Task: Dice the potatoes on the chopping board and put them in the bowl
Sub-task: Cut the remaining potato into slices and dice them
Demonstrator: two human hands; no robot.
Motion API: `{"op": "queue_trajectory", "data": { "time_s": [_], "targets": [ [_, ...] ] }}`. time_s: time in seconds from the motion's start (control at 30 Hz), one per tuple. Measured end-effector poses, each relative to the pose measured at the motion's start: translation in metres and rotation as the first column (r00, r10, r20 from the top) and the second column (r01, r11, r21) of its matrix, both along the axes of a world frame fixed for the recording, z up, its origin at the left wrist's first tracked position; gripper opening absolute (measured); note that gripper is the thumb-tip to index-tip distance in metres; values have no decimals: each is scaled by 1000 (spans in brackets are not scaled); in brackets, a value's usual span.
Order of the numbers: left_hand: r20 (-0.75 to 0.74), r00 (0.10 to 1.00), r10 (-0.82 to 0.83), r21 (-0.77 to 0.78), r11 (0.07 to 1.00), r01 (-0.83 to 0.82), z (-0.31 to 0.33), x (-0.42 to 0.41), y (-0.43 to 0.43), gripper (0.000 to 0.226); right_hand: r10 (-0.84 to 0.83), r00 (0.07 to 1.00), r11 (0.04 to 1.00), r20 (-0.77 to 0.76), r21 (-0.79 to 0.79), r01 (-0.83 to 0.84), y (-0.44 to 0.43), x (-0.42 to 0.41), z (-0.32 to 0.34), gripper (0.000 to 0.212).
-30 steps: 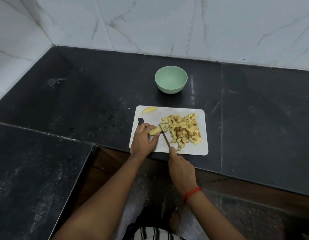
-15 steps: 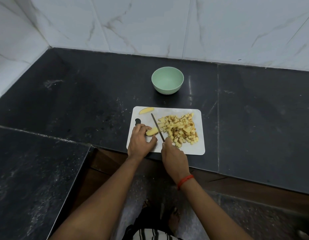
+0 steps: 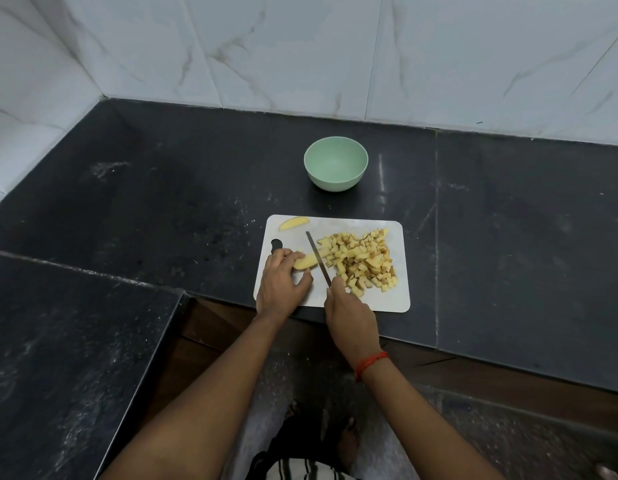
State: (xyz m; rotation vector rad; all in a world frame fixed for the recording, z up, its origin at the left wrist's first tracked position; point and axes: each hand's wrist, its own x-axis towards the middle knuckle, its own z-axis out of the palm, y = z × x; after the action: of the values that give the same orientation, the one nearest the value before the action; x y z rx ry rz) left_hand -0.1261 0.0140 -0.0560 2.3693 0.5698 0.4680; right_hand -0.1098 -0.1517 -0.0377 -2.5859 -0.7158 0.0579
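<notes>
Our left hand lay on the near-left part of the white board. Its fingers were curled over a potato wedge, grasping it and pinning it flat. Our right hand gripped the knife, clenched round the handle, which was hidden in the fist, with the forefinger pointing along it. The blade ran away from us, slanting a little to the left. It sat just to the right of the held wedge, between it and the dice. We could not tell whether the edge touched the board. The dice lay heaped on the right half of the board, pale yellow with bits of brown skin. A second wedge lay apart at the board's far-left corner. The green bowl stood on the dark worktop beyond the board, well apart from the dice. A red thread circled our right wrist.
</notes>
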Motion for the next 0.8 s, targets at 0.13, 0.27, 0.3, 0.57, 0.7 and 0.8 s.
{"op": "queue_trajectory", "data": {
  "time_s": [0.13,0.27,0.3,0.57,0.7,0.8],
  "targets": [
    [-13,1000,-2,12,1000,2,0,-1,0,36,27,999,998,-38,-64,-29,0,4,3,27],
    [-19,1000,-15,28,999,15,1,0,1,35,57,997,992,-54,-105,-63,1,2,11,27],
    [-20,1000,-15,28,999,15,1,0,1,35,57,996,991,-62,-119,-64,1,2,12,26],
    [-25,999,-22,22,1000,22,4,1,0,34,-15,998,988,-58,-157,5,23,-4,13,35],
    [-15,1000,-20,14,1000,20,4,1,0,34,-50,998,992,29,-112,53,29,1,18,41],
    [-24,999,-21,17,1000,21,3,1,0,34,-43,998,995,41,-85,47,31,1,22,37]
  ]
}}
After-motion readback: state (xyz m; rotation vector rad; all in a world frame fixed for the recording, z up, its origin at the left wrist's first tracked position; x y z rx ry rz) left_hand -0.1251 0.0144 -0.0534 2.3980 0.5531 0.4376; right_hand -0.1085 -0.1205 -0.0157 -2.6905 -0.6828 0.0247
